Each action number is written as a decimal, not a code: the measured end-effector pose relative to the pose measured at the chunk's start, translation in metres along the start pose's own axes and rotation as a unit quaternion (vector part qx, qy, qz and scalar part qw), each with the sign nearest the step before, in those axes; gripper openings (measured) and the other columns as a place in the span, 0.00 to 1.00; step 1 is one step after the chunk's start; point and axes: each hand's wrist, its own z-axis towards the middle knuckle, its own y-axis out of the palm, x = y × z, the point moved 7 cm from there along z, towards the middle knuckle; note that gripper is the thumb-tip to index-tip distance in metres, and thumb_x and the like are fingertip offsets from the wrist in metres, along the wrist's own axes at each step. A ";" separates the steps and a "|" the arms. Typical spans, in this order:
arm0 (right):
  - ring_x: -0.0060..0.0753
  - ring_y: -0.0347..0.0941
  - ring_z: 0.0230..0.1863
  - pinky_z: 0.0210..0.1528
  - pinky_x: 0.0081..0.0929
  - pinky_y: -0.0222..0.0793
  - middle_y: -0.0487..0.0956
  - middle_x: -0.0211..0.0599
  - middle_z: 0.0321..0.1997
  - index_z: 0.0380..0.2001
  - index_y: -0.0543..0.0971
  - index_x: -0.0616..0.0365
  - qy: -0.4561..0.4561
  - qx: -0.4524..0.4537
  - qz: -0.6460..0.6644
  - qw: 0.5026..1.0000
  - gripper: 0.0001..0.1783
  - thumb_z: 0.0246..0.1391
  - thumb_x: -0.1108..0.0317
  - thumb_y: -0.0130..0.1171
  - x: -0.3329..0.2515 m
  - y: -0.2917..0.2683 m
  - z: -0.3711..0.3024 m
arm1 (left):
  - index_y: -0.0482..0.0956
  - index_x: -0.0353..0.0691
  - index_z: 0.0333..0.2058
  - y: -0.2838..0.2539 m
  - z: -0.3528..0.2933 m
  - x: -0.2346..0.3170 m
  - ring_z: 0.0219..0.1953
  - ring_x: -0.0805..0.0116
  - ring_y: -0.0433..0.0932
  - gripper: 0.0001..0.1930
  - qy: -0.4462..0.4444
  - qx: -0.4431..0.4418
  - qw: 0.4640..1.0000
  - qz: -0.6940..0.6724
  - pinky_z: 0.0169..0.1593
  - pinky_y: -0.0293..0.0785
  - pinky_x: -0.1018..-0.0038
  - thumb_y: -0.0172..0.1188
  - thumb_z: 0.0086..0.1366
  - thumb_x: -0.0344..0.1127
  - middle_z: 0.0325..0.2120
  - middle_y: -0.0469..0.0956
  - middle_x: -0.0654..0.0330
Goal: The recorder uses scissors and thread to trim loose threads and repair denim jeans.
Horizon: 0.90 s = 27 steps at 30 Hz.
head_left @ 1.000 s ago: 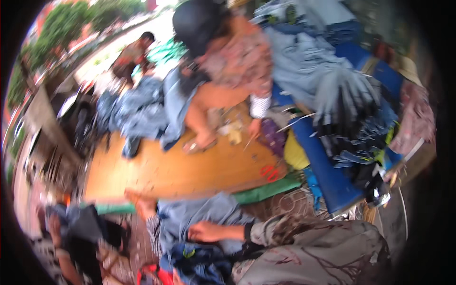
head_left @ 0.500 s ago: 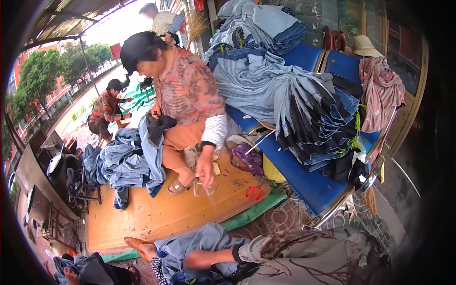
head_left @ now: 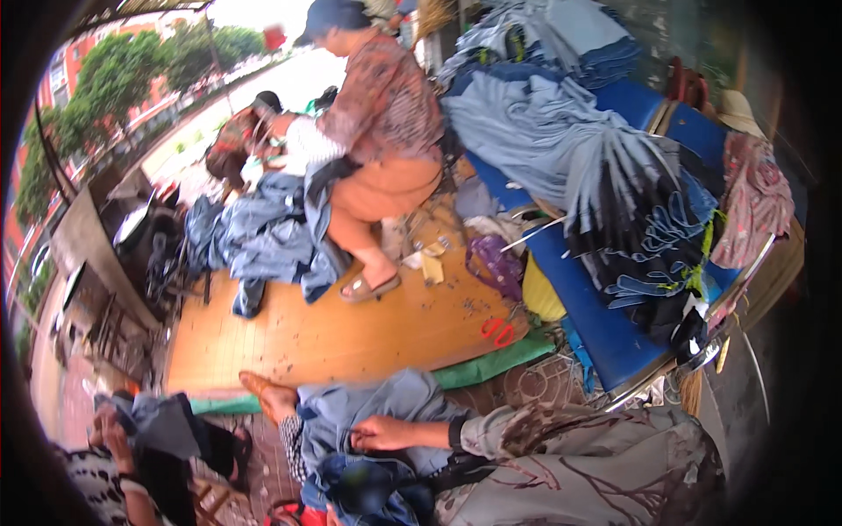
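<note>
Pale blue denim [head_left: 386, 399] is spread over my lap, with a darker blue denim part [head_left: 329, 478] bunched nearer to me. My right hand [head_left: 386, 432], coming from the right in a grey printed sleeve with a black cuff, rests above the pale denim. Its fingers are closed in a pinch, but what they hold is too small to make out. At the lower edge, only a sliver of what appears to be my left hand [head_left: 332, 517] shows beside the dark denim; its fingers are hidden. A blurred dark patch covers part of the dark denim.
Ahead is a low wooden platform [head_left: 263, 342] with red-handled scissors [head_left: 497, 330] and scattered bits. A person [head_left: 386, 114] sits there beside piled jeans [head_left: 272, 223]. Blue seats [head_left: 588, 329] carry stacked denim [head_left: 561, 131] at right. Another person's hand [head_left: 118, 443] works at lower left.
My view has shifted, moving the scene mostly rightward. My right hand has risen off the bunched denim, exposing the darker part. The person on the platform has swung an arm leftward.
</note>
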 end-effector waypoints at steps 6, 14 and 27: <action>0.15 0.65 0.28 0.32 0.17 0.63 0.72 0.25 0.23 0.31 0.73 0.61 0.037 0.022 -0.058 0.997 0.06 0.51 0.70 0.51 -0.012 0.001 -0.004 | 0.67 0.30 0.46 0.014 -0.001 0.007 0.43 0.63 0.70 0.20 -0.106 -0.042 0.986 -0.119 0.46 0.68 0.69 0.46 0.61 0.39 0.42 0.70 0.52; 0.14 0.64 0.27 0.31 0.17 0.62 0.72 0.24 0.23 0.31 0.73 0.61 0.050 0.019 -0.028 0.998 0.06 0.51 0.70 0.52 -0.016 0.006 -0.002 | 0.73 0.30 0.34 0.019 0.008 0.007 0.27 0.73 0.73 0.17 -0.102 -0.024 0.972 -0.210 0.33 0.70 0.77 0.47 0.64 0.41 0.28 0.76 0.59; 0.15 0.67 0.25 0.29 0.17 0.64 0.73 0.27 0.21 0.29 0.73 0.63 0.049 0.025 0.001 0.998 0.05 0.48 0.74 0.51 -0.015 0.004 -0.002 | 0.73 0.33 0.31 0.020 0.001 0.014 0.25 0.77 0.71 0.16 -0.124 0.001 0.973 -0.195 0.31 0.68 0.79 0.48 0.64 0.42 0.25 0.75 0.63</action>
